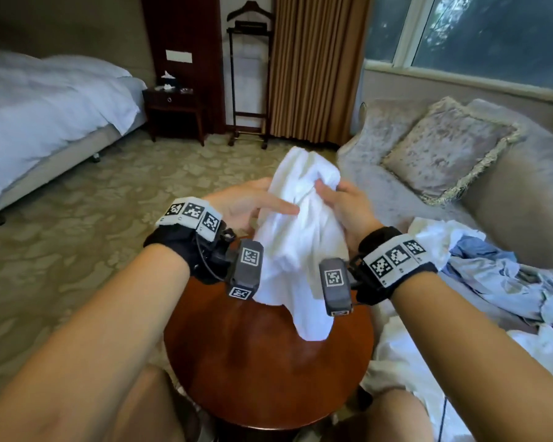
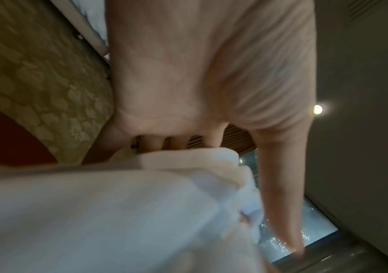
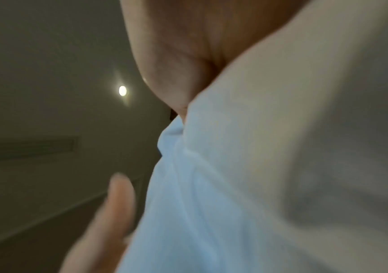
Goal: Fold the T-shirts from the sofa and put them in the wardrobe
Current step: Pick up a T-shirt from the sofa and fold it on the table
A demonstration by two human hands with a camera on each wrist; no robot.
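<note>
A bunched white T-shirt [image 1: 297, 244] hangs between my two hands above a round wooden table [image 1: 268, 362]. My left hand [image 1: 262, 202] holds its left side, fingers behind the cloth and thumb laid across the front. My right hand [image 1: 339, 196] grips a gathered fold near the top right. In the left wrist view the left hand [image 2: 188, 92] reaches behind the shirt [image 2: 118, 212]. The right wrist view shows the right hand [image 3: 172, 55] pressed against blurred white cloth [image 3: 258, 184]. The shirt's lower end dangles just over the tabletop.
A grey sofa [image 1: 524, 202] with a fringed cushion [image 1: 444, 148] stands on the right. A heap of white and light blue clothes [image 1: 492, 272] lies on its seat. On the left is a bed [image 1: 45, 106]; a nightstand [image 1: 173, 103] and a valet stand [image 1: 249, 74] are behind.
</note>
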